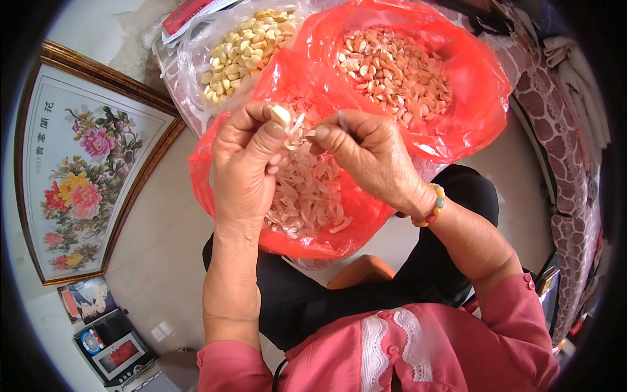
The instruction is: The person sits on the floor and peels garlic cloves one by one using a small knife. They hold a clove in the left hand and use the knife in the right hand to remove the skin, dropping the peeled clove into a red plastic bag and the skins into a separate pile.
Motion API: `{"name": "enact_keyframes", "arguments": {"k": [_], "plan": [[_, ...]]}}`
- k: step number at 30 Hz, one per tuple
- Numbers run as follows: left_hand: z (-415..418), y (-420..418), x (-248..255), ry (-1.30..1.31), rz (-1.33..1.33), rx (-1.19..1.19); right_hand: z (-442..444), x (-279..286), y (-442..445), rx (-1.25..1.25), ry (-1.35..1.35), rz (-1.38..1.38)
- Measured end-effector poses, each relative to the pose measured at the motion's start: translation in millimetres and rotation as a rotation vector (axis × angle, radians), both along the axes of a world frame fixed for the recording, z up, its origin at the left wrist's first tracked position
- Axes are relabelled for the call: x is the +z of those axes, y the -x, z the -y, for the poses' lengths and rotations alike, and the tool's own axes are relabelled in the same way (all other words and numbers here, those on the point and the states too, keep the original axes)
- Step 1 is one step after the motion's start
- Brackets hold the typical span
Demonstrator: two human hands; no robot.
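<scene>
A pale garlic clove, its top bare, sits between the thumb and forefinger of my left hand. Papery shreds of skin hang beside it. My right hand, with a beaded bracelet at its wrist, pinches a bit of garlic skin close to the clove. Below both hands, a red plastic bag gapes wide, holding a heap of loose garlic skins. A second red plastic bag behind my right hand contains many unpeeled garlic cloves. Peeled cloves fill a clear plastic bag beyond my left hand.
The bags rest on a patterned cloth. A framed flower picture leans at left, above a black appliance. A sofa with a patterned cover stands at right. My knees flank an orange stool edge.
</scene>
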State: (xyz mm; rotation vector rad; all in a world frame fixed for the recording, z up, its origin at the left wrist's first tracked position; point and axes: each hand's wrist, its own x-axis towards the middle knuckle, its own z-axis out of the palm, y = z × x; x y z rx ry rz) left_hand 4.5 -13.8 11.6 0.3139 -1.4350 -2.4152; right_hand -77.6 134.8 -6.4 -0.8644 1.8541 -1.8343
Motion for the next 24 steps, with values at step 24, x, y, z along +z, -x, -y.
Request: {"name": "enact_keyframes", "arguments": {"k": [24], "plan": [[-3, -1, -9, 0.848, -0.032, 0.199, 11, -5, 21, 0.448, 0.368, 0.797]]}}
